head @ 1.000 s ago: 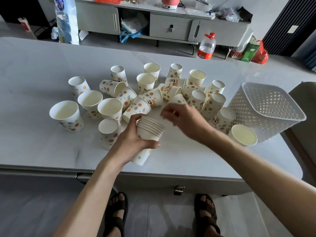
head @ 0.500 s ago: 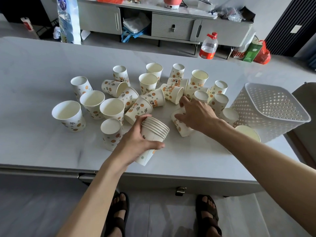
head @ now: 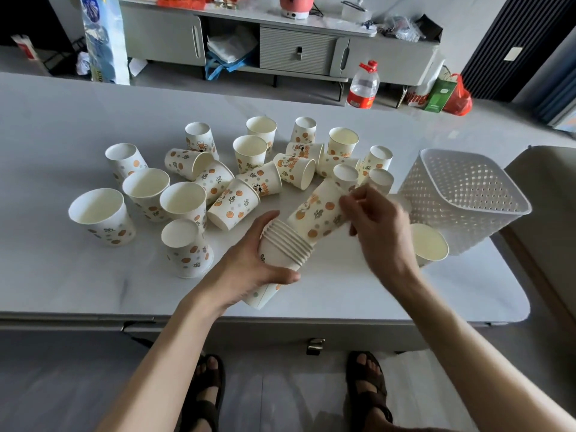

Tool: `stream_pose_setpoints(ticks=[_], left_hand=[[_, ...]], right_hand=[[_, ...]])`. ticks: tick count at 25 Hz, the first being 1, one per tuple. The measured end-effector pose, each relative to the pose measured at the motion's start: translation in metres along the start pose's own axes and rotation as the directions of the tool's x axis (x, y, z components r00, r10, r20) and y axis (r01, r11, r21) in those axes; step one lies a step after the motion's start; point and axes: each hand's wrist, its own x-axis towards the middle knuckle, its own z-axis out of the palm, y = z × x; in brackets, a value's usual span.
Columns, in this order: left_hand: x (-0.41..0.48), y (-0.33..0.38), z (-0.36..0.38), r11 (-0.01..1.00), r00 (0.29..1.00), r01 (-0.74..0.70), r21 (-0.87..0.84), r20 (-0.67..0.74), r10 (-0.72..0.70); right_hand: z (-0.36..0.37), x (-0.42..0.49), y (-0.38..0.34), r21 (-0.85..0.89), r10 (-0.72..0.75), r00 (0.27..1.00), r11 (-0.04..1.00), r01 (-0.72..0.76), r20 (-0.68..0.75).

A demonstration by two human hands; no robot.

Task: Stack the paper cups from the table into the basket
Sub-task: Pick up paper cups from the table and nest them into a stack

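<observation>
My left hand (head: 249, 269) grips a stack of nested paper cups (head: 282, 254), tilted with its rims pointing up and right, just above the table near the front edge. My right hand (head: 378, 232) holds a single orange-dotted paper cup (head: 318, 213) by its base, its mouth end meeting the top of the stack. Several loose paper cups (head: 249, 169), white with orange dots, stand upright, upside down or lie on their sides across the middle of the grey table (head: 62, 275). The white lattice basket (head: 467, 198) sits tilted at the right with nothing visible inside.
One upright cup (head: 428, 244) stands just in front of the basket beside my right wrist. A chair back (head: 542, 188) is right of the table. Beyond the table are a grey cabinet (head: 296, 51), a water bottle (head: 363, 85) and bags on the floor.
My right hand picked a cup from the pile and carried it back to the stack in my left hand. The left hand tilted the stack slightly toward it.
</observation>
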Motion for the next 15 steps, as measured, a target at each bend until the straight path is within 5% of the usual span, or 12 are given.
stream_pose_setpoints(ticks=[4, 8, 10, 12, 15], left_hand=[[0.002, 0.003, 0.008, 0.996, 0.995, -0.086, -0.026, 0.039, 0.087], [0.007, 0.003, 0.014, 0.993, 0.992, -0.116, 0.027, 0.047, 0.114], [0.011, 0.006, 0.023, 0.990, 0.990, -0.133, 0.042, 0.043, 0.132], [0.017, 0.008, 0.033, 0.986, 0.989, -0.145, 0.085, 0.030, 0.143], [0.022, 0.006, 0.043, 0.988, 0.993, -0.117, 0.103, 0.003, 0.118]], right_hand=[[0.020, -0.033, -0.002, 0.010, -0.040, 0.945, 0.999, 0.039, 0.326], [0.018, -0.034, 0.002, -0.011, 0.007, 0.897, 1.000, -0.002, 0.442], [0.009, -0.036, 0.005, -0.051, -0.020, 0.930, 0.998, 0.041, 0.366], [-0.009, -0.041, 0.015, -0.257, -0.080, 0.986, 0.959, 0.115, 0.144], [-0.049, -0.050, 0.038, -0.726, -0.013, 0.993, 0.683, -0.074, -0.114]])
